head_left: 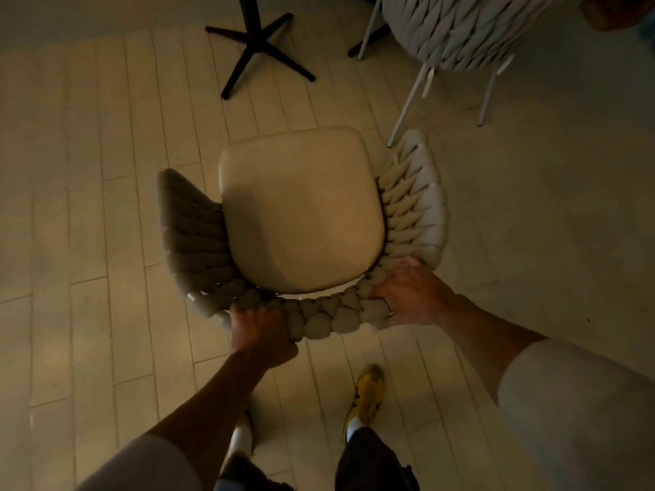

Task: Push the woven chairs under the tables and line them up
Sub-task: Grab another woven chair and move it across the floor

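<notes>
A woven chair [301, 210] with a cream cushion and a thick braided back stands on the plank floor right in front of me, seat pointing away. My left hand [260, 334] is closed around the left part of the braided backrest rim. My right hand [407, 295] grips the right part of the same rim. Beyond the chair stands a black cross-shaped table base [258, 44] on its post; the tabletop is out of frame. A second woven chair [457, 30] with thin pale metal legs stands at the upper right.
My two feet in yellow shoes [367, 398] stand just behind the chair. Pale floor planks [88, 207] stretch to the left. The second chair's legs [407, 104] reach down close to the held chair's right arm.
</notes>
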Available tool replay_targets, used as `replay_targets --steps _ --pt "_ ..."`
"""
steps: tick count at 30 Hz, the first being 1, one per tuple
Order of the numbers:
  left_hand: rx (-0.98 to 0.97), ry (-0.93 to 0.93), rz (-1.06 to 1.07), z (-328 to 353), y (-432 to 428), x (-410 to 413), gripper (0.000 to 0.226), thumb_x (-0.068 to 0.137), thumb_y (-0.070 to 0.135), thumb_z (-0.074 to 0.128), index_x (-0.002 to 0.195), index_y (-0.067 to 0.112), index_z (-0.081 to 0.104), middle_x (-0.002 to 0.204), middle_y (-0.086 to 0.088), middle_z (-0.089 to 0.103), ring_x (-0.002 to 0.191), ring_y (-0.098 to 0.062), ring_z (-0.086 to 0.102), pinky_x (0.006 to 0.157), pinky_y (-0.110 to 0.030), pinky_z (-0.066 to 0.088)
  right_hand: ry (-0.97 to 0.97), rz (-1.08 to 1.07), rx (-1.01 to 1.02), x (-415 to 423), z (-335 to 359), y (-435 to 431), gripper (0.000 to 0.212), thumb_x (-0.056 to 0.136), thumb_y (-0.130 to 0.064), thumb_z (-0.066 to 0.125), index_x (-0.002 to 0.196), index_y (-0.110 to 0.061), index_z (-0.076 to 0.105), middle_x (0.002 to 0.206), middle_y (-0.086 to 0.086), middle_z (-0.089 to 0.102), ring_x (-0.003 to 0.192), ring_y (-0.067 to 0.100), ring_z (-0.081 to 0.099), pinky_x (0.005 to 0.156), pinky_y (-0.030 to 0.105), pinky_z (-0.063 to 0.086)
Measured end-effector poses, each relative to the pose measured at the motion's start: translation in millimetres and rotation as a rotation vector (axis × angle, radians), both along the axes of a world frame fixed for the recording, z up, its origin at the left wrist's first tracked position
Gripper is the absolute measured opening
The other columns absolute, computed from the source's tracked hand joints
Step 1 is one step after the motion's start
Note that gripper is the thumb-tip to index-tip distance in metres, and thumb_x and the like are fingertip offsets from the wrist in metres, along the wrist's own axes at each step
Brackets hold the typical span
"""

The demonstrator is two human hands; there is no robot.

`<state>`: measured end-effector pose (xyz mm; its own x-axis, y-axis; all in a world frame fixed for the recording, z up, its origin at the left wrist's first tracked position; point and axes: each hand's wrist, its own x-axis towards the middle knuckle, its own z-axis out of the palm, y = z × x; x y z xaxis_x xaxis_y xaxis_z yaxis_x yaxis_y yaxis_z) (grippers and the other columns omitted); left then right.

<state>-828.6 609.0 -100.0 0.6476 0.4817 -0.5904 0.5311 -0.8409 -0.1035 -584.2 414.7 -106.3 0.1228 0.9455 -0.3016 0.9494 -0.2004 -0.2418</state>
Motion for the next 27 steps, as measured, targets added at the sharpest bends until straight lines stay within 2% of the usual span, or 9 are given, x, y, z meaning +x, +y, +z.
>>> replay_targets --steps 3,5,8,10,12,15,19,23,27 --pt "-0.016 -0.043 0.007 -4.1 -16.5 20.2 0.038 0.072 0.057 0.06 0.102 0.034 0.063 0.087 0.015 0.061 0.087 -0.015 0.06 0.093 -0.04 0.038 -0.05 0.027 -0.001 25.3 3.7 -8.1 0.073 0.059 -0.103 0.047 0.098 -0.047 0.074 0.085 -0.023 0.072 0.09 0.005 0.065 0.085 0.034 0.027" --pt "-0.015 -0.066 -0.044 -7.2 -19.3 25.5 0.039 0.076 0.06 0.06 0.104 0.034 0.065 0.085 0.015 0.062 0.081 -0.013 0.056 0.084 -0.035 0.04 -0.096 0.04 -0.014 30.5 3.5 -12.8 0.08 0.06 -0.105 0.042 0.101 -0.044 0.073 0.088 -0.021 0.073 0.093 0.007 0.066 0.086 0.036 0.027" --pt "-0.121 -0.101 -0.141 -12.6 -3.5 23.7 0.064 0.079 0.086 0.048 0.115 0.036 0.064 0.101 0.015 0.07 0.087 -0.011 0.063 0.075 -0.027 0.045 -0.109 -0.026 -0.01 22.5 4.3 -18.0 0.096 0.06 -0.11 0.03 0.103 -0.037 0.074 0.097 -0.018 0.073 0.101 0.009 0.064 0.099 0.04 0.034" --pt "-0.251 -0.107 -0.171 -9.9 6.6 21.6 0.087 0.069 0.105 0.031 0.117 0.04 0.062 0.107 0.017 0.07 0.094 -0.011 0.066 0.081 -0.03 0.054 -0.103 -0.089 0.034 19.0 4.2 -21.9 0.089 0.069 -0.106 0.029 0.093 -0.033 0.074 0.092 -0.017 0.073 0.097 0.008 0.064 0.101 0.041 0.035" --pt "-0.276 -0.174 -0.148 -8.7 8.1 20.2 0.097 0.062 0.111 0.022 0.115 0.041 0.064 0.104 0.018 0.07 0.091 -0.01 0.066 0.081 -0.033 0.057 -0.097 -0.112 0.129 18.5 -0.2 -26.1 0.07 0.088 -0.09 0.036 0.082 -0.031 0.073 0.082 -0.016 0.072 0.088 0.007 0.064 0.1 0.04 0.036" --pt "-0.08 -0.355 -0.107 -17.1 -5.5 13.3 0.096 0.066 0.109 0.019 0.1 0.036 0.071 0.086 0.013 0.069 0.071 -0.012 0.063 0.067 -0.028 0.051 -0.144 -0.168 0.278 15.7 -12.7 -25.1 0.05 0.105 -0.058 0.04 0.079 -0.028 0.071 0.078 -0.012 0.071 0.082 0.011 0.063 0.093 0.04 0.038" --pt "0.079 -0.567 -0.082 -34.2 -11.2 6.7 0.076 0.092 0.086 0.025 0.081 0.029 0.074 0.065 0.009 0.064 0.054 -0.015 0.054 0.056 -0.025 0.033 -0.223 -0.285 0.371 8.3 -26.6 -19.0 0.039 0.103 -0.039 0.045 0.076 -0.026 0.07 0.075 -0.008 0.071 0.076 0.016 0.061 0.091 0.043 0.041" --pt "0.096 -0.695 -0.133 -41.5 0.5 9.9 0.057 0.106 0.061 0.034 0.081 0.027 0.073 0.062 0.009 0.059 0.048 -0.014 0.047 0.052 -0.025 0.033 -0.241 -0.285 0.29 17.4 -24.0 -9.5 0.043 0.101 -0.044 0.041 0.073 -0.027 0.068 0.074 -0.009 0.07 0.076 0.016 0.06 0.09 0.043 0.039" --pt "0.093 -0.592 -0.027 -32.4 15.5 30.7 0.06 0.102 0.064 0.024 0.089 0.031 0.072 0.056 0.013 0.047 0.046 -0.008 0.044 0.049 -0.022 0.033 -0.285 -0.279 0.18 30.1 -18.9 6.9 0.055 0.102 -0.062 0.035 0.072 -0.03 0.069 0.072 -0.013 0.071 0.083 0.009 0.061 0.106 0.043 0.034"
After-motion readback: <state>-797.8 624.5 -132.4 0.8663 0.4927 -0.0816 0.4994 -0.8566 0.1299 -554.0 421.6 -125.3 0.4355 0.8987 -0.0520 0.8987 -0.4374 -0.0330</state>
